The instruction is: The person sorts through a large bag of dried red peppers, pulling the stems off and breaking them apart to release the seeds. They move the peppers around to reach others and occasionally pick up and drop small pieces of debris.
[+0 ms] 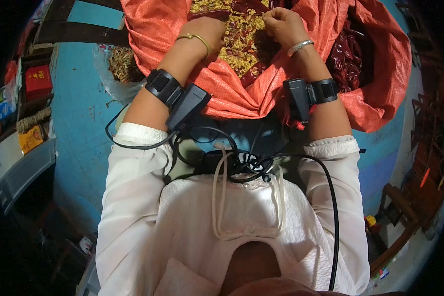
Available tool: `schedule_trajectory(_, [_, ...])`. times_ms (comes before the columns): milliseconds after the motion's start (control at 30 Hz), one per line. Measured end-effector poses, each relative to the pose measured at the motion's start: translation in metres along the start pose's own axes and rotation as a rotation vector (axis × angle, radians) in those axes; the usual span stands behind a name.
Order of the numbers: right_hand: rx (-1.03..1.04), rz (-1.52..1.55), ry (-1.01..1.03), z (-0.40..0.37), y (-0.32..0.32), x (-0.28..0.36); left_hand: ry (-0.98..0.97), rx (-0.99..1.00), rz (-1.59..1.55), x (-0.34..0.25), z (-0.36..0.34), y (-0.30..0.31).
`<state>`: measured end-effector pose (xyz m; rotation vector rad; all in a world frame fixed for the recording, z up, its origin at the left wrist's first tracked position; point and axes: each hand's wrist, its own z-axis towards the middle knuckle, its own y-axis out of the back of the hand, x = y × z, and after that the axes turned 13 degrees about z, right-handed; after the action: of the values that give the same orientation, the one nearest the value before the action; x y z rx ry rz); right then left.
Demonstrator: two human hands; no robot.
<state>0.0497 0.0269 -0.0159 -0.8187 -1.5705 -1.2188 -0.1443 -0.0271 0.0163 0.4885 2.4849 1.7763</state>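
My left hand [208,32], with a yellow bangle on its wrist, is curled over the open orange-red woven sack [241,101]. A dark red dried chili [209,15] lies along its knuckles, and the hand's fingertips are hidden. My right hand [285,28], wearing a silver bangle, is closed in a pinch at the other side of the opening; I cannot tell what is in it. Between the two hands, yellow chili seeds [239,44] mixed with red flakes fill the sack. More dried chilies [251,75] show at the near edge of the seeds.
On the right, a second sack opening holds dark red chilies [348,61]. A clear plastic bag [103,74] with dry brownish stems [125,63] stands left of the sack. Black cables [333,207] run from my forearm devices across my lap. Dark wooden furniture [399,209] stands at right.
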Motion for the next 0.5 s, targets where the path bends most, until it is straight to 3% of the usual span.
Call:
schedule_trajectory(33, [0.049, 0.196, -0.140, -0.005, 0.002, 0.008, -0.002, 0.001, 0.004, 0.001, -0.001, 0.002])
schedule_trajectory(67, [0.046, 0.198, -0.140, -0.010, 0.003, 0.014, 0.008, -0.098, -0.098, 0.003, -0.002, 0.005])
schedule_trajectory(133, [0.096, 0.565, -0.247, -0.019, 0.004, 0.023, 0.012, -0.202, -0.201, 0.000, 0.003, 0.001])
schedule_trajectory(200, [0.123, 0.626, -0.249, -0.024, 0.003, 0.022, -0.008, -0.202, -0.995, -0.006, 0.009, -0.008])
schedule_trajectory(233, [0.154, 0.691, -0.252, -0.027, 0.001, 0.023, -0.019, -0.027, -1.487, -0.012, 0.008, -0.007])
schedule_trajectory(267, [0.153, 0.692, -0.251, -0.030, -0.001, 0.024, -0.020, -0.028, -1.485, -0.018, 0.006, -0.006])
schedule_trajectory(333, [0.207, 0.349, -0.186, -0.036, -0.006, 0.031, -0.002, 0.184, -1.874, -0.029, 0.004, -0.007])
schedule_trajectory(400, [0.220, 0.260, -0.072, -0.039, -0.015, 0.025, 0.013, 0.193, -1.911, -0.036, 0.004, -0.011])
schedule_trajectory(467, [0.169, 0.177, 0.112, -0.039, -0.019, 0.021, -0.124, 0.246, -2.076, -0.039, 0.002, -0.010])
schedule_trajectory(500, [0.118, 0.255, -0.009, -0.044, -0.018, 0.033, -0.079, 0.229, -2.102, -0.040, 0.004, -0.010])
